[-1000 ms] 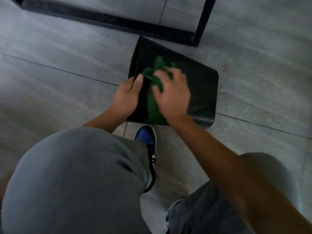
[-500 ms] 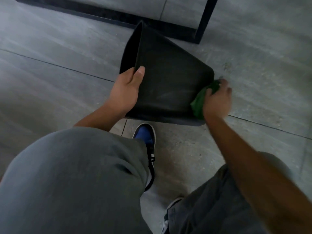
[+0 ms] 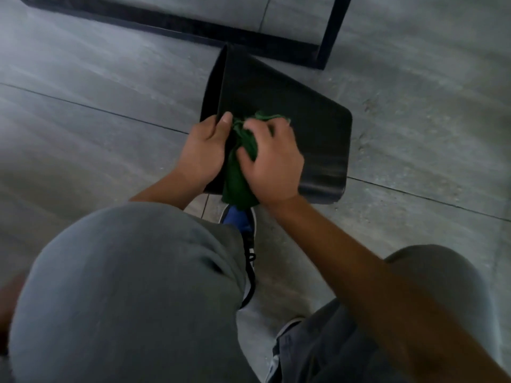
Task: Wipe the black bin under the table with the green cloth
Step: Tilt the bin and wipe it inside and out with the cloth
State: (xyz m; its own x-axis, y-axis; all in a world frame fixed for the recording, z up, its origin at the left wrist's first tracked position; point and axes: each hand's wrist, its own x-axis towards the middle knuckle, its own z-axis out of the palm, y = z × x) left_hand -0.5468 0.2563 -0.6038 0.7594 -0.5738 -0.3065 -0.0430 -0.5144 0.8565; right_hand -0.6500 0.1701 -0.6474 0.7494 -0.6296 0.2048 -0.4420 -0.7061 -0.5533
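the black bin [image 3: 290,111] is lain on its side on the floor [image 3: 83,134]; its left edge is gripped by the left hand [image 3: 203,153]; the green cloth [image 3: 240,167] is clutched against it by the right hand [image 3: 272,161]

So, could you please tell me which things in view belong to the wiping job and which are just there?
Part of the job:
black bin
green cloth, bunched under the right hand
left hand, gripping the bin's edge

Just there:
black table frame
blue shoe
grey tiled floor
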